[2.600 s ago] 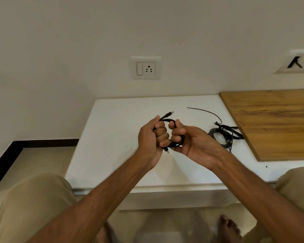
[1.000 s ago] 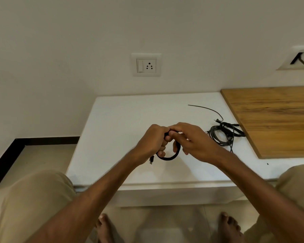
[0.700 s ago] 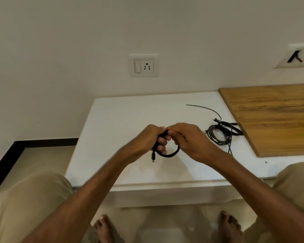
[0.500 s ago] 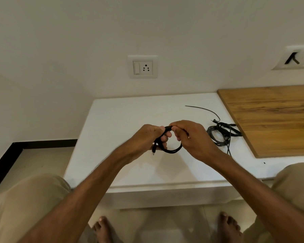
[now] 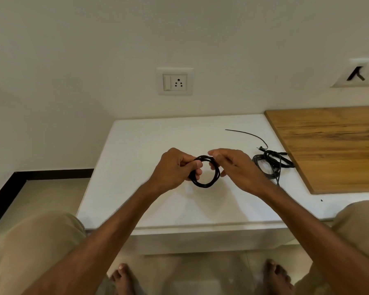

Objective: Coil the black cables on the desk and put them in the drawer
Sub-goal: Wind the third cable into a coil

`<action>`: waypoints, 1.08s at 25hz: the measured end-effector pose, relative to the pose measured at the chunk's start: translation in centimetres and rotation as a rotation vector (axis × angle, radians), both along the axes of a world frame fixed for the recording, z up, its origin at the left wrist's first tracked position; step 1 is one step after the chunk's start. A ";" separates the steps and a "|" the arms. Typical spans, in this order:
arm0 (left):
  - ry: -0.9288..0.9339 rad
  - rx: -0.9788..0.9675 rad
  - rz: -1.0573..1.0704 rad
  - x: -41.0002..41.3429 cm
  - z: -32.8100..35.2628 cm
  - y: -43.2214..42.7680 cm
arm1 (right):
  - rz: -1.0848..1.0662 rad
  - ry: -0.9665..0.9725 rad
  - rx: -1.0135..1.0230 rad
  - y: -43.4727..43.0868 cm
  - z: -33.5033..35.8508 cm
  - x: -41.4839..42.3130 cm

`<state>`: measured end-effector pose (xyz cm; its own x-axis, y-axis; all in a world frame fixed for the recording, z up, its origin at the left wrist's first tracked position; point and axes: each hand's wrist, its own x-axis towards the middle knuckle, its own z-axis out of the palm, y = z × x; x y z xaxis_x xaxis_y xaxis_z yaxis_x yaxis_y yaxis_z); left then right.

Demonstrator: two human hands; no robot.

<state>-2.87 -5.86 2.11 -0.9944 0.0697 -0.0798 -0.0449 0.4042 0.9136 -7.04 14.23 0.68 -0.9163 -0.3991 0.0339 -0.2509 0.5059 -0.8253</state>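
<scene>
A small coiled black cable (image 5: 209,183) forms a tight ring above the white desk (image 5: 149,145). My left hand (image 5: 175,169) pinches the ring's left side between thumb and fingers. My right hand (image 5: 237,167) rests on the ring's upper right, fingers loosely spread, and grips it lightly. A second black cable (image 5: 271,163) lies in a loose tangle on the desk just right of my right hand. A thin black cable tie (image 5: 247,135) lies behind it. The drawer front (image 5: 200,241) sits shut under the desk's front edge.
A wooden board (image 5: 332,145) covers the desk's right part. A wall socket (image 5: 175,81) is on the wall behind. My knees flank the desk and my bare feet (image 5: 124,277) are on the floor below it.
The cable went from a bundle clutched in both fists to a neat round ring. My hands drew slightly apart, and the loose plug end that hung down is now tucked into the coil.
</scene>
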 end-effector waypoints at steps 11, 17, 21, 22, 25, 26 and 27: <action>-0.071 -0.007 0.029 0.1 -0.1 0.3 | -0.553 0.334 0.530 6.3 -1.6 -7.3; -0.088 -0.011 0.035 0.0 -0.3 0.4 | -0.569 0.046 0.764 6.4 -3.3 -7.6; -0.093 -0.025 0.020 0.1 -0.3 0.4 | -0.552 0.118 0.818 5.5 -3.2 -7.8; -0.091 -0.028 0.017 0.1 -0.3 0.4 | -0.544 0.143 0.814 5.3 -3.3 -7.7; -0.084 -0.025 0.012 0.1 -0.3 0.3 | -0.534 0.259 0.736 4.9 -3.8 -7.7; -0.082 -0.023 0.013 0.1 -0.2 0.2 | -0.535 0.283 0.673 4.8 -3.8 -7.9; -0.082 -0.023 0.015 0.1 -0.2 0.2 | -0.533 0.295 0.602 4.7 -3.7 -7.9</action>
